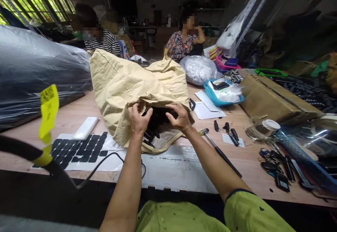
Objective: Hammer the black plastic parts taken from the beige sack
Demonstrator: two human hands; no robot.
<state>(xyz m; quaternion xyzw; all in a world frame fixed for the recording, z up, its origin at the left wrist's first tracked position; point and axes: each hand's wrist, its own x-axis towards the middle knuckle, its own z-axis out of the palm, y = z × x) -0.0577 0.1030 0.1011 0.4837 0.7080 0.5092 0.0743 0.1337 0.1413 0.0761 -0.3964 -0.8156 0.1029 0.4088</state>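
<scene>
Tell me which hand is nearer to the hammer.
Right. The right hand, at the opening of the beige bag, is beyond and left of the hammer; the left hand, at the opening's left side, is farther from it.

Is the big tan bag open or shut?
The bag is open: it gapes between the left hand and right hand, and black pieces show inside.

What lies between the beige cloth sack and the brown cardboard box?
In the head view, white paper sheets and a blue plastic basket lie between them, with a black loop-shaped piece beside the sack.
</scene>
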